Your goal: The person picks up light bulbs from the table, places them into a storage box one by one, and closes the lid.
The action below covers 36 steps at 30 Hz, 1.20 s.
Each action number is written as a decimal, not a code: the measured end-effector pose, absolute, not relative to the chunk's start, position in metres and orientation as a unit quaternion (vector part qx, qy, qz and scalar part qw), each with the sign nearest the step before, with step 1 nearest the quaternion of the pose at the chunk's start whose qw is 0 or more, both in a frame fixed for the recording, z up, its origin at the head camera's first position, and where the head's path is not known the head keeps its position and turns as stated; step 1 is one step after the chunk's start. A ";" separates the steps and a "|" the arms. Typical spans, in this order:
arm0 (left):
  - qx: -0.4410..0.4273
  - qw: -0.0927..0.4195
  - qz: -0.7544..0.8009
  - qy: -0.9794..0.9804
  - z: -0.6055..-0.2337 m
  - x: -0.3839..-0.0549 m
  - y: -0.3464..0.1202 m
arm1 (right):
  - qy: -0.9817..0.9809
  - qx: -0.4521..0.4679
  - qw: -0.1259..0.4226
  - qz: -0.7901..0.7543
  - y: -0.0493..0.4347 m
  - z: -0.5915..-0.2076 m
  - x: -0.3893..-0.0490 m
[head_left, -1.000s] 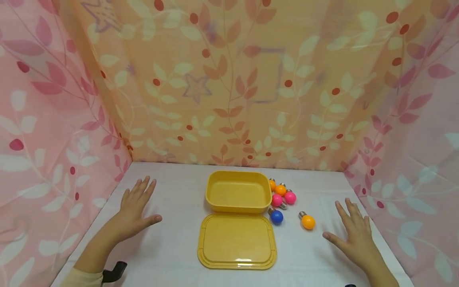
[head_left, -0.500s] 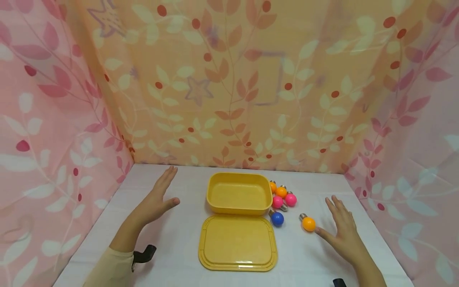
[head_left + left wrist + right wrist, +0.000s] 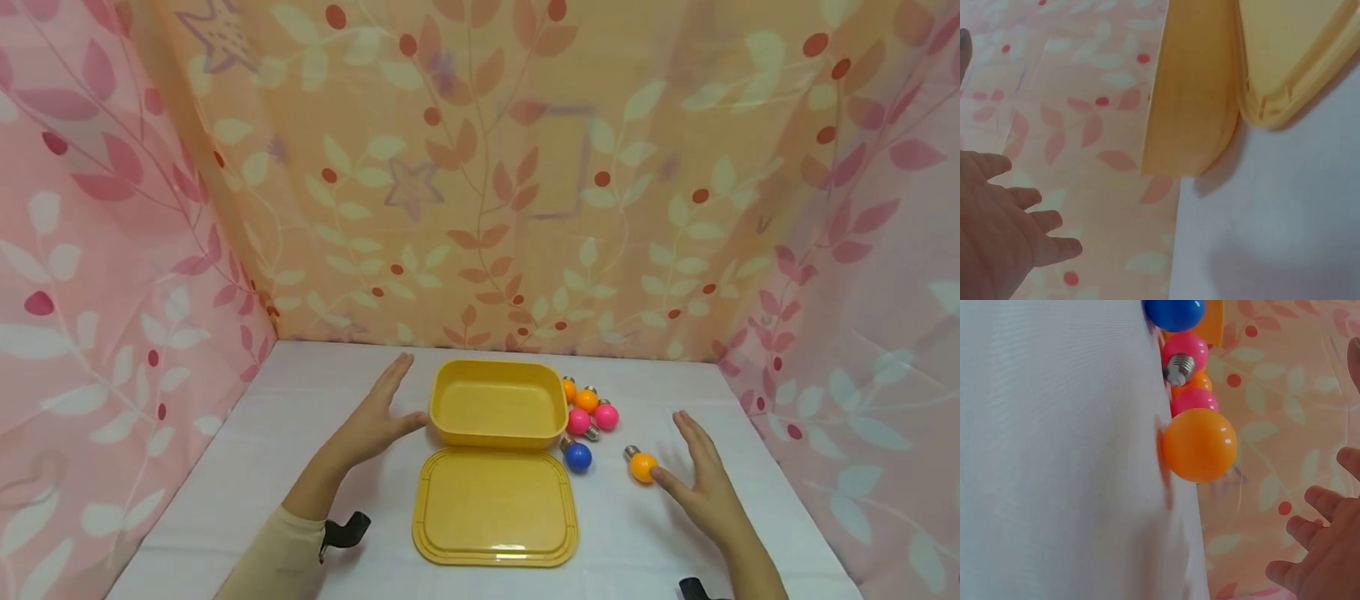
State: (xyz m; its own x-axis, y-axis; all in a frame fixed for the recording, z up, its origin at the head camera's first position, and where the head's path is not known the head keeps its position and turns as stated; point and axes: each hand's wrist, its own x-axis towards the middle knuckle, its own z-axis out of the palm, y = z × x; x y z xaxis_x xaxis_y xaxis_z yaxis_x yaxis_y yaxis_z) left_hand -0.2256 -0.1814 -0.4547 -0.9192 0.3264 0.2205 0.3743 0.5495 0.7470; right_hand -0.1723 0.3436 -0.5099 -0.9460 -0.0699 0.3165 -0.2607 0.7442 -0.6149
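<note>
Ahead I saw a yellowish-orange leaf-printed backdrop [image 3: 486, 179] with red dots [image 3: 602, 179] and purple star outlines, pink leafy cloth [image 3: 97, 283] on my left and right, and a white tabletop [image 3: 637, 542] below.

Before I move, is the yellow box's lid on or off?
Off. The lid lies on the white table, on the near side of the yellow box, whose uncovered top shows a bare inside.

Rm rt of lid [image 3: 495, 507]; box [image 3: 495, 433] blks behind.
</note>
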 end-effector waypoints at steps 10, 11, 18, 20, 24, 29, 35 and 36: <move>-0.174 0.007 -0.495 -0.851 -0.485 -0.229 -0.158 | -0.915 0.095 0.156 0.360 0.343 -0.524 -0.176; -0.171 0.007 -0.499 -0.850 -0.489 -0.230 -0.157 | -0.914 0.094 0.156 0.362 0.344 -0.525 -0.176; -0.154 0.006 -0.510 -0.846 -0.507 -0.235 -0.155 | -0.913 0.088 0.153 0.368 0.346 -0.529 -0.177; -0.146 -0.004 -0.526 -0.838 -0.512 -0.237 -0.155 | -0.913 0.084 0.155 0.369 0.346 -0.532 -0.175; -0.117 -0.040 -0.572 -0.811 -0.522 -0.241 -0.155 | -0.916 0.086 0.154 0.359 0.347 -0.537 -0.172; -0.088 -0.060 -0.596 -0.796 -0.531 -0.245 -0.155 | -0.921 0.081 0.142 0.354 0.348 -0.539 -0.174; -0.102 -0.044 -0.585 -0.803 -0.537 -0.248 -0.154 | -0.925 0.042 0.081 0.368 0.347 -0.543 -0.176; -0.103 -0.043 -0.583 -0.805 -0.538 -0.248 -0.153 | -0.926 0.038 0.074 0.369 0.347 -0.544 -0.176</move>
State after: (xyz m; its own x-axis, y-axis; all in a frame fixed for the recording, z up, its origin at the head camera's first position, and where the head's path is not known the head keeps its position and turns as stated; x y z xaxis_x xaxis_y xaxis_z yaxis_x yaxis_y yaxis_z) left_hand -0.2475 -0.1531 -0.5380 -0.9750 0.2163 0.0514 0.1163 0.2993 0.9470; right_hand -0.1764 0.3472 -0.5440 -0.9861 -0.0160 0.1656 -0.1255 0.7250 -0.6772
